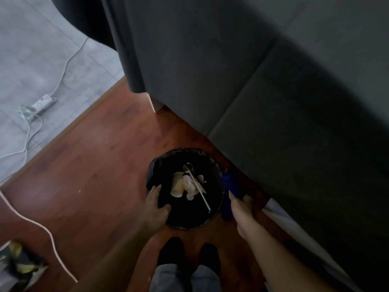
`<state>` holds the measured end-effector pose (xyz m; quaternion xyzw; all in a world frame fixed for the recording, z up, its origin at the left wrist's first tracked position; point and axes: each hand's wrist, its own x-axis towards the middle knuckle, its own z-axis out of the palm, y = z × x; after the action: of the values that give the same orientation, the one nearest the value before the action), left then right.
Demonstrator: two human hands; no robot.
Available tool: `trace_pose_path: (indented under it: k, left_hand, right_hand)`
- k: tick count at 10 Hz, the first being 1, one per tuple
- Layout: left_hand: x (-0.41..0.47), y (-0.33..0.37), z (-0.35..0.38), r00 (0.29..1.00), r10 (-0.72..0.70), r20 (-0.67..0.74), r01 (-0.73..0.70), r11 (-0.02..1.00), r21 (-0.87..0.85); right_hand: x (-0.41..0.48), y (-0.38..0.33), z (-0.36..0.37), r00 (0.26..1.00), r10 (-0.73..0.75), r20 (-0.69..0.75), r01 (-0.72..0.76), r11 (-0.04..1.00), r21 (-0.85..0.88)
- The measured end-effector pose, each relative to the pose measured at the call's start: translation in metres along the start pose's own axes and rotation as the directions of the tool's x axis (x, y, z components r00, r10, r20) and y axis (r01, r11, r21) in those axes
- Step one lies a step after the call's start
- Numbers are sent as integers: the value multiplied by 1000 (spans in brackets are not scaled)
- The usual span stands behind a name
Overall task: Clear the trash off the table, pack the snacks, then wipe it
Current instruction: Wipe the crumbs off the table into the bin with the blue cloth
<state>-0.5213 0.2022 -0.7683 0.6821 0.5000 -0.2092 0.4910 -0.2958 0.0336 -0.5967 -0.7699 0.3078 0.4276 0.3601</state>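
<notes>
A round black trash bin (207, 220) lined with a black bag stands on the wooden floor just ahead of my feet. Inside it lie a paper cup (177, 185), crumpled tissue (190, 185) and a thin metal rod (199, 187). My left hand (155, 204) grips the bin's near-left rim, thumb inside. My right hand (242, 207) holds a dark blue cloth (229, 186) that hangs beside the bin's right edge.
A dark grey sofa (273, 91) fills the right and top. A grey rug (31, 70) with a white power strip (43, 103) and cables lies at the left. A white cable (42, 225) crosses the floor. A snack packet (19, 264) sits at the bottom left.
</notes>
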Motion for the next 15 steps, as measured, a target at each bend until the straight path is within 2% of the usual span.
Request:
trace_pose_path:
  k: [1,2,3,4,5,6,7,8,9,10,11,12,13,14,15]
  left_hand:
    - [-96,118,-37,997,-3,80,19,979,-201]
    - [-156,201,-63,954,143,264,-29,919,-394]
    - [-204,258,-93,895,205,396,-7,895,-447]
    - [-273,323,-120,842,328,429,-62,848,-527]
    - [-327,364,-130,820,458,343,-193,786,-588]
    - [-395,419,-129,760,569,313,-311,742,-594]
    - [-447,481,-117,679,589,437,-239,741,-627]
    - [-484,533,-104,592,596,543,-196,760,-620]
    - [-509,579,-74,534,592,604,-215,786,-580]
    - [-527,626,-16,551,534,641,-298,843,-447]
    - [-515,653,43,602,457,654,-339,889,-309]
    - [-496,664,73,633,449,631,-384,890,-247]
    - [-470,672,99,679,465,568,-445,876,-185]
    - [-428,677,116,751,516,412,-539,839,-68]
    - [-396,675,114,730,613,302,-665,738,111]
  right_hand:
    - [-39,-10,-14,999,2,33,-6,995,104]
    - [-114,-36,-50,981,-61,186,-4,944,331]
    - [-178,-58,-85,937,-190,293,55,908,415]
    - [-260,-80,-138,891,-337,305,165,865,474]
    - [-306,-83,-175,885,-390,255,199,811,551]
    - [-360,-76,-232,902,-394,176,163,689,706]
    - [-408,-68,-300,876,-470,108,168,508,845]
    - [-430,-69,-340,816,-577,43,214,370,904]
    - [-433,-71,-371,792,-610,-39,226,234,946]
    - [-409,-77,-412,884,-466,-27,116,164,980]
    - [-376,-70,-466,946,-322,50,20,211,977]
    - [-357,-60,-506,962,-274,12,53,226,973]
    - [-336,-51,-547,972,-213,-103,155,245,957]
    - [-300,-50,-599,928,-129,-351,373,257,891]
    - [-271,-58,-620,855,-58,-515,489,419,765]
